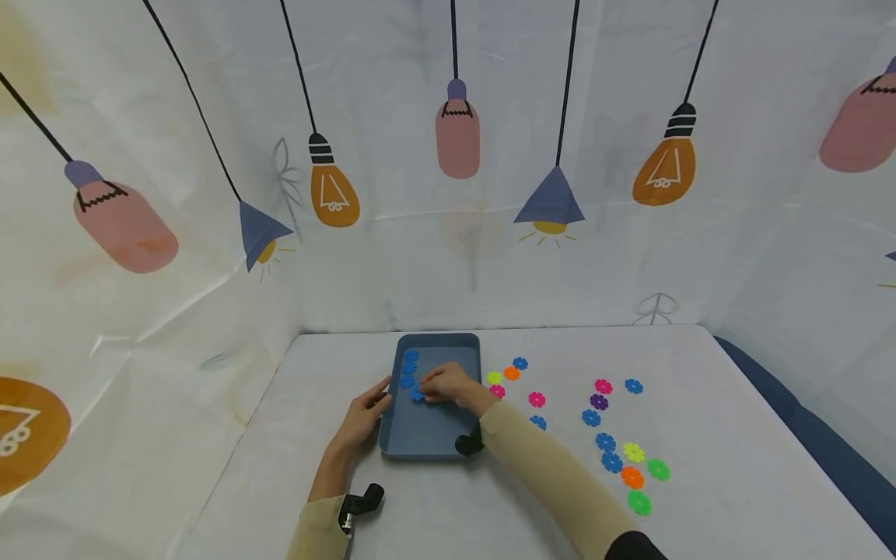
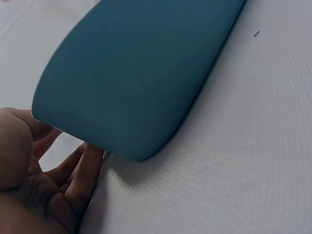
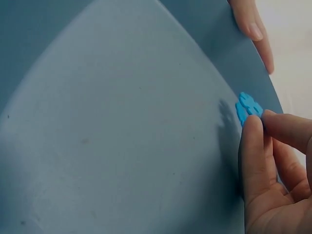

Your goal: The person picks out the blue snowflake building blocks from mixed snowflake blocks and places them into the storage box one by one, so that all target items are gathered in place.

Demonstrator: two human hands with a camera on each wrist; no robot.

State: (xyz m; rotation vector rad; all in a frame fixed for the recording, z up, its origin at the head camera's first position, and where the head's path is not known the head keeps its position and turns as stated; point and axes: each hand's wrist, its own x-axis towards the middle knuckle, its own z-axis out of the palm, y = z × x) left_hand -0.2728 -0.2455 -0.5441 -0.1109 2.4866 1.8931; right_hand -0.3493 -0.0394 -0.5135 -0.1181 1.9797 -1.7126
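Note:
A blue-grey tray [image 1: 434, 435] lies on the table, with several blue flower-shaped discs [image 1: 409, 368] in a column along its left inner side. My left hand [image 1: 365, 412] holds the tray's left rim; in the left wrist view its fingers [image 2: 87, 173] touch the outer wall. Over the tray, my right hand [image 1: 451, 385] pinches a blue flower-shaped disc [image 3: 249, 105] between thumb and fingertips, at the lower end of the column. In the right wrist view that disc is tilted close to the tray's side wall, partly hidden by the fingertips.
Right of the tray, several loose flower-shaped discs lie scattered on the white table [image 1: 707, 420]: pink [image 1: 537, 399], orange [image 1: 632, 477], green [image 1: 639, 502], yellow [image 1: 633, 452], purple [image 1: 598, 402] and blue [image 1: 591, 418]. A lamp-patterned white sheet [image 1: 420, 257] hangs behind.

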